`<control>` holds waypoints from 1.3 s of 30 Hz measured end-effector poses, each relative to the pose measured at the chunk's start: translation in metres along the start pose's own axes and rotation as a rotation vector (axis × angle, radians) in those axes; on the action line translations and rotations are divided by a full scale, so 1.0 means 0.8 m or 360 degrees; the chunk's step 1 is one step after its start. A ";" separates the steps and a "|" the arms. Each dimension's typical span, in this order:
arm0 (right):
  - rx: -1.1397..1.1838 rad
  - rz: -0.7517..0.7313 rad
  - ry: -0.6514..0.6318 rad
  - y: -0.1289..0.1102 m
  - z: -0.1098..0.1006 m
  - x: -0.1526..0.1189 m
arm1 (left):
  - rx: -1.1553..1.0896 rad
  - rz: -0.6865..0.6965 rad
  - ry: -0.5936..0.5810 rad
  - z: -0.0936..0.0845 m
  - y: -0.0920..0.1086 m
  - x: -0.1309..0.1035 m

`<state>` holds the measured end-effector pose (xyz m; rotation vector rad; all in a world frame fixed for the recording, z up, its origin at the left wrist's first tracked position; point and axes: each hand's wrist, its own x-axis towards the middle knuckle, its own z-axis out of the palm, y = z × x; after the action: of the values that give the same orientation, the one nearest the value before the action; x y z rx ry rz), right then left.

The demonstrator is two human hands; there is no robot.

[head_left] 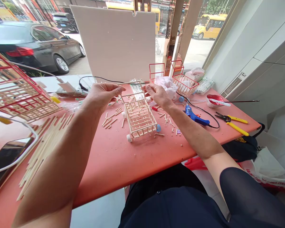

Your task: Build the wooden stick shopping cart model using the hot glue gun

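L fingers (pixel 117 91) pinch the top of the wooden cart (pixel 140 119), just below them on the bench (pixel 109 164); R fingers (pixel 150 90) by its other top corner, grip unclear. Prob. steadying/aligning step; next move likely needs both sides level. Glue gun (pixel 195 117) right of R fingers, red-trimmed cart (pixel 184 85) beyond.

Small handicraft workspace, apparently at street level. On the table (pixel 114 171): a blue glue gun (pixel 192 114), yellow-handled pliers (pixel 228 119), long wooden sticks (pixel 44 152), scattered offcuts (pixel 109 122) and a stick-built cart (pixel 140 119). Beyond the table, through large window panes (pixel 201 47), a parked grey car (pixel 46 41) and a yellow bus (pixel 209 26). Right of the table, a pale panelled wall (pixel 242 41).
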<state>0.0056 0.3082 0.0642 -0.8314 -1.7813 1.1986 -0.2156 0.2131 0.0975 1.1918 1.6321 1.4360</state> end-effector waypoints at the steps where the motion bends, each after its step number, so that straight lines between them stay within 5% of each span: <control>1: 0.0017 0.0004 0.0010 0.001 0.000 -0.001 | -0.0010 -0.0004 0.0015 0.000 0.002 -0.002; 18: 0.0395 0.0310 -0.0061 0.011 0.008 -0.009 | -0.0067 0.0012 0.0095 0.004 0.004 -0.007; 39: 0.0240 -0.0020 0.0033 0.011 0.013 0.006 | -0.0054 0.0066 0.0032 0.004 0.003 -0.004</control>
<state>-0.0053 0.3110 0.0550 -0.7409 -1.6543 1.2939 -0.2107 0.2111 0.0992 1.2022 1.5990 1.4999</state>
